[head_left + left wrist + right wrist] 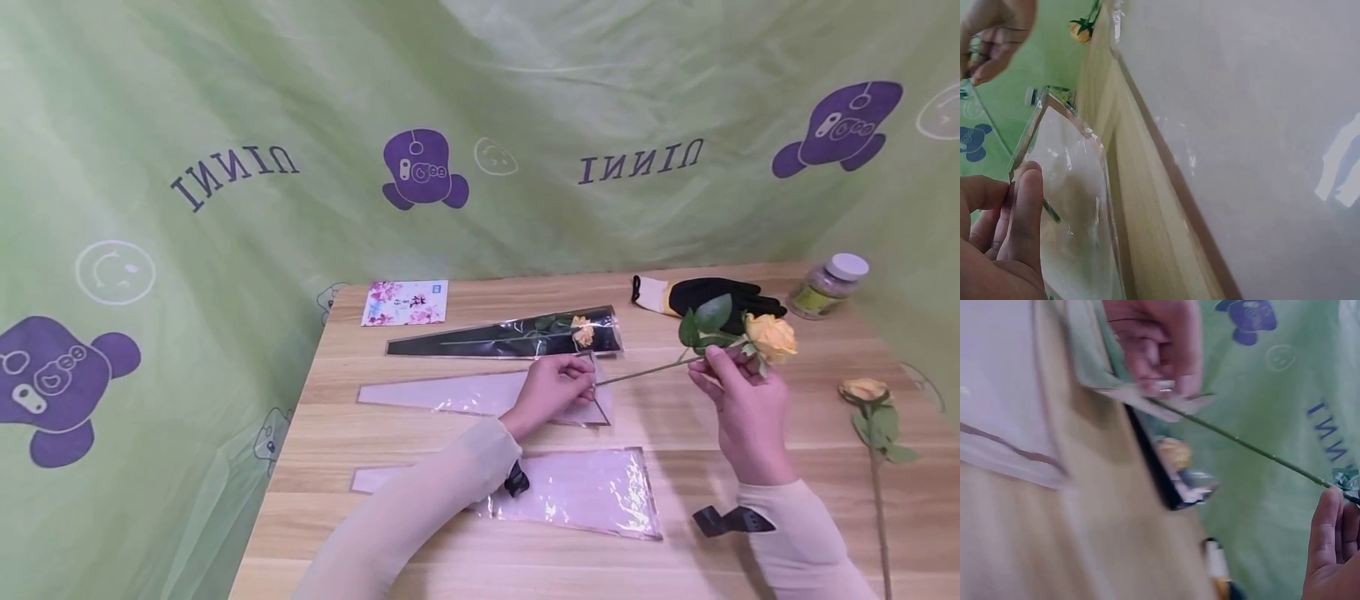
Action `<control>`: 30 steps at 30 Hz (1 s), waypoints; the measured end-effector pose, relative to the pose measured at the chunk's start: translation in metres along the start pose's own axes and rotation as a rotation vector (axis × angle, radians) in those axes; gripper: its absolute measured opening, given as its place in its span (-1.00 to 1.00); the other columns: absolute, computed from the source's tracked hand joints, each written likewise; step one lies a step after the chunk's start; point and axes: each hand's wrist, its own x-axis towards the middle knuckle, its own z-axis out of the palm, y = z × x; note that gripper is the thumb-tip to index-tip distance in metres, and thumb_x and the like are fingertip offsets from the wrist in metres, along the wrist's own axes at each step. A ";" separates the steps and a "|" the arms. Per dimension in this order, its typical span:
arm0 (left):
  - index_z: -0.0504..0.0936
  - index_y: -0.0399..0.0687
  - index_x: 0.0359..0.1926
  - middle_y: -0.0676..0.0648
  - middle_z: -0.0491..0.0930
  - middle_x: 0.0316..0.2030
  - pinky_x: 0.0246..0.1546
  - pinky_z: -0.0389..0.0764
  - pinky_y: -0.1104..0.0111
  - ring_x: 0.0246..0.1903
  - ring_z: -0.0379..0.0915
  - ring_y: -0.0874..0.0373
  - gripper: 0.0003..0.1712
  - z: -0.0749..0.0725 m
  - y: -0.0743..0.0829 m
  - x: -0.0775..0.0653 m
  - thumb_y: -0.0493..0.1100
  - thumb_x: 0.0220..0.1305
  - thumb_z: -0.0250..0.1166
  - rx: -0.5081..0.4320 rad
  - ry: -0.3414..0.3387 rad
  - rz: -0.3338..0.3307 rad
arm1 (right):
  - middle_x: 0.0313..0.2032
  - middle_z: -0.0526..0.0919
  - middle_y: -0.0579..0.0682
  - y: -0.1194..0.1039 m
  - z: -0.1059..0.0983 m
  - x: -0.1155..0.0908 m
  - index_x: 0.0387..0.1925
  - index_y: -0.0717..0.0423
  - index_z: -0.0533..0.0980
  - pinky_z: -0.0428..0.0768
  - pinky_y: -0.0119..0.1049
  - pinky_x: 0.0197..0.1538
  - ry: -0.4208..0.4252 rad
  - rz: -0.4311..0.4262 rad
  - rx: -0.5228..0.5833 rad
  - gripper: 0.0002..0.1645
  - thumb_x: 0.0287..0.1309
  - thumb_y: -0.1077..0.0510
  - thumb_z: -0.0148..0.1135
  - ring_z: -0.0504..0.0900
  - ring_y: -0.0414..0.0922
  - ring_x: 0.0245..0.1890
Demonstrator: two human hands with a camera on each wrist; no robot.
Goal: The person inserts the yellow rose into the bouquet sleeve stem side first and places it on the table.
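Observation:
My right hand (752, 417) pinches a yellow-orange artificial rose (772, 336) by its stem, just below the bloom and leaves. The stem slants left to the wide mouth of a pale flower sleeve (442, 393), whose edge my left hand (553, 386) pinches. In the left wrist view, the cut end of the stem (1052, 211) shows at the sleeve's mouth, beside the left fingers. Nearer me, under the left forearm, lies a second pale sleeve (577, 492). Behind both, a black-backed sleeve (480, 340) holds another yellow rose (582, 331).
One more rose (866, 390) lies at the right of the wooden table (315, 533). Along the back are a floral-printed card (405, 302), a black-and-white glove (712, 296) and a white-lidded jar (828, 286). Green printed fabric (525, 83) hangs behind.

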 end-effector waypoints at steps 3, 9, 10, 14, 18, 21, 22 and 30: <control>0.71 -0.23 -0.23 -0.10 0.71 -0.44 -0.38 0.82 0.25 -0.50 0.69 0.08 -0.94 0.001 0.000 0.002 -0.40 0.28 0.39 -0.072 0.020 -0.052 | -0.35 0.69 0.12 0.012 -0.008 0.001 -0.26 0.29 0.52 0.80 -0.26 -0.20 -0.013 0.097 0.026 -0.93 0.31 0.41 0.28 0.74 -0.04 -0.37; 0.72 -0.20 -0.24 -0.10 0.72 -0.44 -0.39 0.81 0.24 -0.50 0.70 0.07 -0.94 0.002 0.001 0.005 -0.37 0.27 0.40 -0.075 0.031 -0.066 | -0.32 0.72 0.15 0.024 -0.015 0.003 -0.18 0.31 0.54 0.80 -0.26 -0.16 -0.032 0.118 0.077 -0.88 0.36 0.29 0.28 0.76 -0.03 -0.32; 0.72 -0.20 -0.24 -0.09 0.72 -0.44 -0.39 0.82 0.24 -0.50 0.70 0.07 -0.94 0.002 0.001 0.005 -0.37 0.28 0.40 -0.066 0.030 -0.063 | -0.33 0.72 0.15 0.025 -0.015 0.004 -0.17 0.32 0.55 0.80 -0.27 -0.17 -0.032 0.109 0.082 -0.87 0.36 0.29 0.29 0.76 -0.03 -0.33; 0.71 -0.23 -0.22 -0.06 0.70 -0.43 -0.39 0.82 0.23 -0.49 0.69 0.09 -0.94 0.002 0.003 0.002 -0.38 0.29 0.38 -0.006 0.012 -0.018 | -0.37 0.70 0.15 0.028 -0.015 0.004 -0.21 0.33 0.56 0.80 -0.30 -0.25 -0.028 0.049 0.043 -0.93 0.35 0.34 0.27 0.74 -0.04 -0.40; 0.70 -0.30 -0.19 -0.08 0.70 -0.40 -0.37 0.82 0.24 -0.48 0.69 0.10 -0.93 0.002 0.004 0.000 -0.41 0.31 0.35 0.023 -0.017 0.036 | -0.41 0.67 0.14 0.035 -0.013 0.003 -0.27 0.29 0.54 0.79 -0.33 -0.31 -0.045 0.011 -0.080 -0.96 0.35 0.38 0.24 0.71 -0.07 -0.46; 0.70 -0.29 -0.19 -0.09 0.70 -0.41 -0.37 0.82 0.25 -0.48 0.70 0.10 -0.92 0.002 0.002 0.000 -0.41 0.30 0.36 -0.007 -0.017 0.029 | -0.42 0.65 0.13 0.040 -0.011 0.000 -0.25 0.31 0.54 0.77 -0.34 -0.33 -0.059 0.016 -0.166 -0.95 0.34 0.36 0.27 0.69 -0.09 -0.48; 0.70 -0.28 -0.19 -0.09 0.71 -0.42 -0.38 0.82 0.25 -0.49 0.70 0.09 -0.92 0.002 0.002 0.001 -0.41 0.30 0.37 -0.023 -0.012 0.020 | -0.42 0.65 0.13 0.041 -0.011 0.000 -0.24 0.32 0.54 0.77 -0.34 -0.33 -0.059 0.019 -0.191 -0.93 0.34 0.35 0.28 0.68 -0.10 -0.49; 0.71 -0.27 -0.19 -0.11 0.71 -0.40 -0.39 0.82 0.24 -0.49 0.70 0.07 -0.91 -0.003 0.002 0.004 -0.40 0.28 0.38 -0.074 0.010 0.006 | -0.40 0.65 0.08 0.045 -0.009 -0.007 -0.15 0.32 0.54 0.77 -0.38 -0.29 -0.111 0.002 -0.309 -0.84 0.33 0.29 0.32 0.67 -0.14 -0.47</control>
